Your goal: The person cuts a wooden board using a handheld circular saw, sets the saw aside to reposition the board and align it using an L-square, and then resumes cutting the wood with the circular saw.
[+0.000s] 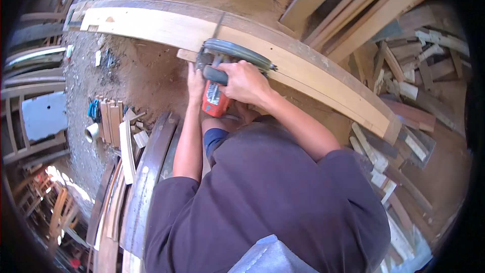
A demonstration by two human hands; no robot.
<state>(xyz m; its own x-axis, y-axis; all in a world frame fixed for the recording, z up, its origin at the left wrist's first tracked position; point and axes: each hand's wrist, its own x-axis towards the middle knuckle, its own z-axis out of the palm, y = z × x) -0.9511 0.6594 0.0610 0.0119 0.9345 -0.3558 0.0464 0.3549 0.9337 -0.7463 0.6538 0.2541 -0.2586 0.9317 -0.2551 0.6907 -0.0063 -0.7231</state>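
The ground (151, 71) is brown and dusty, turning to grey gravel (83, 83) at the left. On it lie a white roll (92, 132), short wooden strips (110, 121) beside it, and jumbled offcuts (425, 73) at the right.

The right hand (244, 82) grips the dark handle of an orange-bodied power saw (216, 97), set at the near edge of a long wooden beam (151, 26). The left hand (195, 87) reaches a small wood block (186, 54) beside the saw. Planks (364, 12) lie beyond the beam's far edge; wood scraps (429, 65) surround its right end.
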